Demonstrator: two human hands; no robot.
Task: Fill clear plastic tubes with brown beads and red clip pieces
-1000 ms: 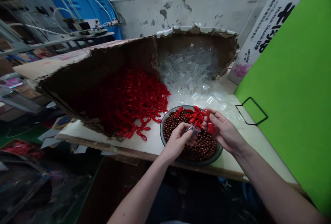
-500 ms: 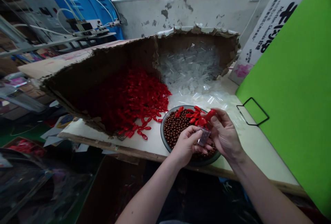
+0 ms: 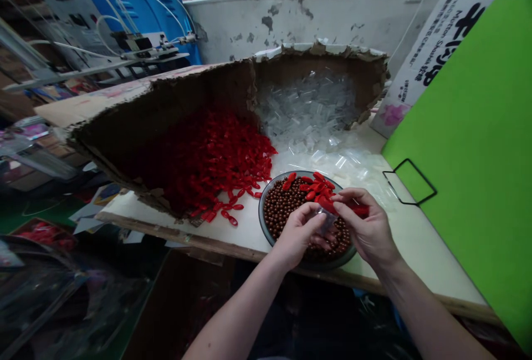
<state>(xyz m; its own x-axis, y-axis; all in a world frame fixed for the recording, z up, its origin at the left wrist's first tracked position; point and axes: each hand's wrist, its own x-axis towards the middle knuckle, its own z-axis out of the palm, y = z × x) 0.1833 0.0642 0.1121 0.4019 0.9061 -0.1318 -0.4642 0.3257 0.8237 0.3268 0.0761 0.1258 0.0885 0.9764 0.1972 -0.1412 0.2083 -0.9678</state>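
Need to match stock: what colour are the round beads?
Dark brown beads, shown best in the head view.

A round grey bowl (image 3: 261,221) of brown beads (image 3: 286,210) sits on a white tabletop (image 3: 245,232). Inside a torn cardboard box (image 3: 199,91), red plastic pieces (image 3: 220,166) lie left of it, clear plastic sleeves (image 3: 307,105) behind.

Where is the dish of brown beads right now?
In the head view, the round dish of brown beads sits on the pale tabletop at lower centre, just right of the heap of red plastic pieces, beneath the left hand and right hand.
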